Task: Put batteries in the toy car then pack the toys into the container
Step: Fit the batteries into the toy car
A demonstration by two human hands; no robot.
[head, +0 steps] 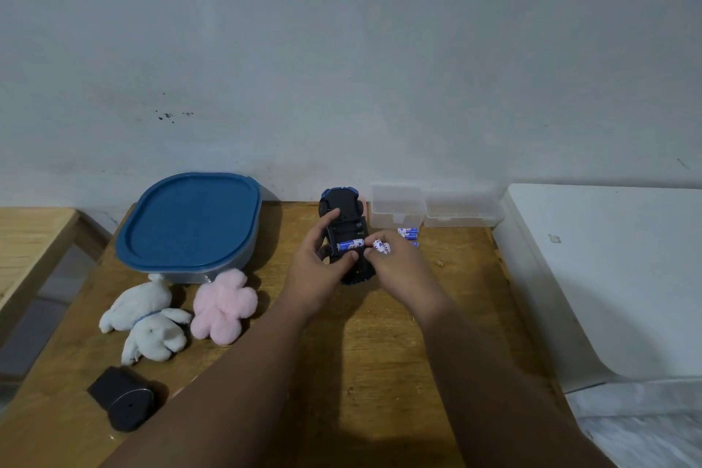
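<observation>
The blue toy car [342,207] lies upside down on the wooden table, its black underside and open battery bay facing up. My left hand [323,262] grips the car from the left, thumb and fingers around its body. One blue-and-white battery [350,245] lies crosswise in the bay. My right hand [395,264] holds more batteries [381,246] in its fingertips at the bay's right edge. Loose batteries [408,232] rest on the table behind my right hand. The grey container with a blue lid [190,224] stands closed at the left.
A white plush rabbit [146,319] and a pink plush toy [224,306] lie in front of the container. A black cylindrical object [123,401] sits near the front left. Two clear plastic boxes [437,207] stand by the wall. A white surface [607,270] borders the table's right.
</observation>
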